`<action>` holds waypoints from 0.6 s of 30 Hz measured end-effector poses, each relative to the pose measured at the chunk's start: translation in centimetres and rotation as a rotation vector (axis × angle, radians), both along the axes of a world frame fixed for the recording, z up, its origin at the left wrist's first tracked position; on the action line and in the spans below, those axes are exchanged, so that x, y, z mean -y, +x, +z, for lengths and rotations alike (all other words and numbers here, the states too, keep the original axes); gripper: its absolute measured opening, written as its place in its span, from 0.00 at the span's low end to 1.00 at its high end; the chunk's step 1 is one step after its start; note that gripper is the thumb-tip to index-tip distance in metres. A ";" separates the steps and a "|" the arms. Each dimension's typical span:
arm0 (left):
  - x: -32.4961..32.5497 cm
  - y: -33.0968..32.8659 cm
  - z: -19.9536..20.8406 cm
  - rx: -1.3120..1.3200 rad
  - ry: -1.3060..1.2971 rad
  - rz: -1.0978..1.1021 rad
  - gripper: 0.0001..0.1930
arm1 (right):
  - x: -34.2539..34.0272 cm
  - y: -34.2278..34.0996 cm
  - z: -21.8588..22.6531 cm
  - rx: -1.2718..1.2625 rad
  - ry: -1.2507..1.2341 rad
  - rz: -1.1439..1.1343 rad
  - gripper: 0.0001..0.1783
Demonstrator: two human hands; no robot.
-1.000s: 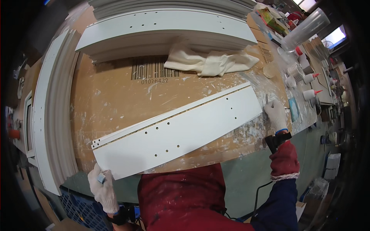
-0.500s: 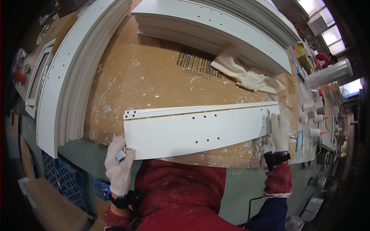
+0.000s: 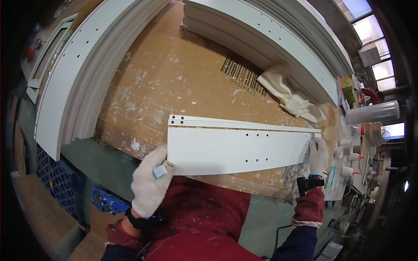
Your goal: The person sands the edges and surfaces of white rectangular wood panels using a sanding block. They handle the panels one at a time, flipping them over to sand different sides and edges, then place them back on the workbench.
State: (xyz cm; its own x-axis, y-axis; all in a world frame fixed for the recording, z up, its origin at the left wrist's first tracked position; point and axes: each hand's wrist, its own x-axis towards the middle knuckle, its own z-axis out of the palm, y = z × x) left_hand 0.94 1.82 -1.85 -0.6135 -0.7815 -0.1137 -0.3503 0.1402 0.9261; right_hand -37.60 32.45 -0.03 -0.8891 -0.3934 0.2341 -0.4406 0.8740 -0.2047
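Observation:
A long white board (image 3: 237,148) with small drilled holes stands tilted on its long edge on the brown cardboard-covered bench (image 3: 174,87). My left hand (image 3: 150,182), in a white glove, grips the board's left end and pinches a small pale blue piece against it. My right hand (image 3: 318,155), also gloved, holds the board's right end. A second narrow white strip (image 3: 244,124) lies just behind the board.
Stacks of long white panels lie at the left (image 3: 78,74) and along the back (image 3: 278,39). A crumpled white cloth (image 3: 289,95) rests near the back stack. Small bottles and a clear cylinder (image 3: 372,114) crowd the right side. A blue crate (image 3: 65,182) sits below the bench.
My view has swung left and closer. The board has been drawn toward me and levelled. My left hand has come up from the bench edge to grip the board's left end.

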 end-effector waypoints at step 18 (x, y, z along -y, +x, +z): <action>-1.0 -0.5 -0.3 0.094 -0.277 -0.203 0.24 | 20.2 15.9 -1.4 -0.072 -0.150 0.650 0.06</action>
